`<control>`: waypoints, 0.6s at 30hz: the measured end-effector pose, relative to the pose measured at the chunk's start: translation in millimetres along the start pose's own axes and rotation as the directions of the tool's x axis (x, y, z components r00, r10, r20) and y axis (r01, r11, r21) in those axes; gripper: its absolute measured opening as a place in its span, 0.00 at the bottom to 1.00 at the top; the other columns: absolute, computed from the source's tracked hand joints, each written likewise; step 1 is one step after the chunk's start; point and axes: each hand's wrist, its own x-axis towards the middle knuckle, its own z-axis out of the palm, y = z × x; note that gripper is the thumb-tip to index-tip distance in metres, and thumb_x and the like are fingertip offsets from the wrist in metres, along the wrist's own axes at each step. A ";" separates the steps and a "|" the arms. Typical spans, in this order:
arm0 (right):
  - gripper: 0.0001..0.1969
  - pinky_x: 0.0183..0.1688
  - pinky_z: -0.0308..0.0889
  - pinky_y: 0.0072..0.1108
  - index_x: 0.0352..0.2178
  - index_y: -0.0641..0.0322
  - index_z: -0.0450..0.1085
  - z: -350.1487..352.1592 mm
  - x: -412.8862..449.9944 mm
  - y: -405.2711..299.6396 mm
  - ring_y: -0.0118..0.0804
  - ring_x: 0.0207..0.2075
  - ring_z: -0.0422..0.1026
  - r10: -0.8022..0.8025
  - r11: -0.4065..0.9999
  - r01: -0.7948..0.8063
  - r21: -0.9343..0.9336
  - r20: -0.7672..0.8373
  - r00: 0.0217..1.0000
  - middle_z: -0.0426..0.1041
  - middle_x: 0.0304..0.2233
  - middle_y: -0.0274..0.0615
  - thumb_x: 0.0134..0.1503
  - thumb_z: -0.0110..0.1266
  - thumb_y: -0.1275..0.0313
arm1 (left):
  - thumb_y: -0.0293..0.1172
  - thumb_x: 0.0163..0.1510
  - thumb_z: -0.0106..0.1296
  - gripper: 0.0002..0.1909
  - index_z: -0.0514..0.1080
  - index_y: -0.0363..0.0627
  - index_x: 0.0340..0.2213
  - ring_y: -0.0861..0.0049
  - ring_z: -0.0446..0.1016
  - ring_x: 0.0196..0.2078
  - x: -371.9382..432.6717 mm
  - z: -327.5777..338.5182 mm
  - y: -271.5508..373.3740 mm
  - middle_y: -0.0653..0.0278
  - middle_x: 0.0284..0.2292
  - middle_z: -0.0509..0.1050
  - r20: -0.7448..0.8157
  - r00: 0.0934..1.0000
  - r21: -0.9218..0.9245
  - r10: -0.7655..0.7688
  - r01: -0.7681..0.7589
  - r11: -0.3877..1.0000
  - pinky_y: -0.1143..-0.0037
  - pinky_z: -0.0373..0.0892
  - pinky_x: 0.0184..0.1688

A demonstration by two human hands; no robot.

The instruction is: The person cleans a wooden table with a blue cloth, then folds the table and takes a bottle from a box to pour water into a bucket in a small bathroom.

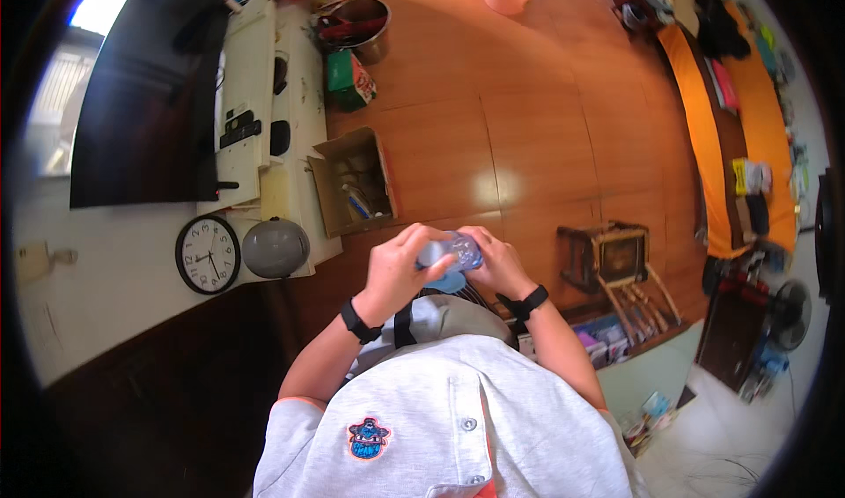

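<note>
A clear bluish plastic bottle [463, 252] is held nearly level between both hands in front of my waist. My left hand [403, 263] grips the end at the left, its fingers over the top and its thumb along the near side. Around the other end curl the fingers of my right hand [498, 260]. Part of the bottle is hidden by the fingers. A light blue rounded thing [447, 283] shows just below the bottle; what it is I cannot tell. Both wrists wear black bands.
An open cardboard box [323, 194] stands on the wooden floor beside a white cabinet [300, 118]. On the left are a round wall clock [208, 255] and a large dark television [148, 102]. A wooden chair [620, 253] is at the right, near an orange-covered bench [690, 115].
</note>
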 end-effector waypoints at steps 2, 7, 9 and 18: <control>0.27 0.35 0.67 0.30 0.43 0.55 0.59 5.0 6.5 10.1 0.48 0.38 0.69 0.023 0.997 -0.017 0.072 -0.083 0.996 0.67 0.39 0.43 0.38 0.60 0.71 | 0.35 0.36 0.61 0.29 0.63 0.41 0.41 0.76 0.66 0.31 9.2 2.2 1.5 0.62 0.33 0.66 0.053 0.994 -0.083 -0.100 0.104 0.991 0.80 0.63 0.31; 0.25 0.38 0.65 0.27 0.40 0.64 0.61 -21.8 15.9 10.6 0.47 0.36 0.69 -0.058 0.960 0.069 0.273 -0.048 0.997 0.69 0.33 0.50 0.38 0.61 0.74 | 0.43 0.31 0.64 0.43 0.56 0.46 0.49 0.61 0.66 0.46 27.2 40.8 -18.0 0.56 0.46 0.63 0.105 0.993 -0.185 -0.052 0.071 0.980 0.73 0.65 0.44; 0.20 0.43 0.62 0.27 0.39 0.67 0.62 -38.6 21.6 7.2 0.42 0.40 0.67 -0.094 0.914 0.068 0.400 0.047 0.994 0.67 0.37 0.48 0.41 0.56 0.79 | 0.43 0.33 0.63 0.36 0.62 0.46 0.45 0.63 0.70 0.40 43.2 45.1 -15.4 0.57 0.39 0.70 0.057 0.993 -0.180 -0.107 0.115 0.977 0.74 0.67 0.40; 0.14 0.20 0.62 0.26 0.24 0.63 0.62 -200.1 156.1 -30.7 0.41 0.20 0.68 0.049 0.897 -0.152 -0.415 -0.248 0.967 0.67 0.18 0.44 0.51 0.48 0.61 | 0.39 0.31 0.60 0.28 0.64 0.44 0.37 0.64 0.72 0.28 190.0 53.7 -60.3 0.59 0.28 0.70 0.113 0.993 0.131 0.038 -0.052 0.990 0.72 0.68 0.26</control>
